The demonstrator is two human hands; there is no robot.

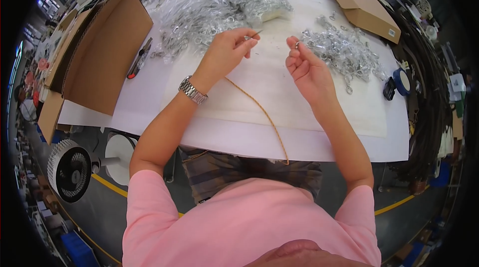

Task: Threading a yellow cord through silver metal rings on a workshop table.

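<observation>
My left hand (232, 47), a metal-banded watch on its wrist, is raised over the white-covered table (234, 122). Its thumb and fingers pinch the thin end of a cord. A yellow-brown braided cord (259, 105) runs from below this hand across the table and over the front edge. To the right, my right hand (309, 70) is turned partly palm up, fingers curled. Between thumb and forefinger it grips a small metal clasp (297, 45), whose exact shape is too small to tell. Just beyond it lies a heap of silvery metal clasps (344, 52), partly in clear plastic.
Clear bags of metal parts (224, 10) cover the far left of the table. An open cardboard box (100, 52) and a utility knife (139, 58) lie left. Tape (401, 81) and a brown carton (364, 10) are on the right. A fan (70, 170) stands lower left.
</observation>
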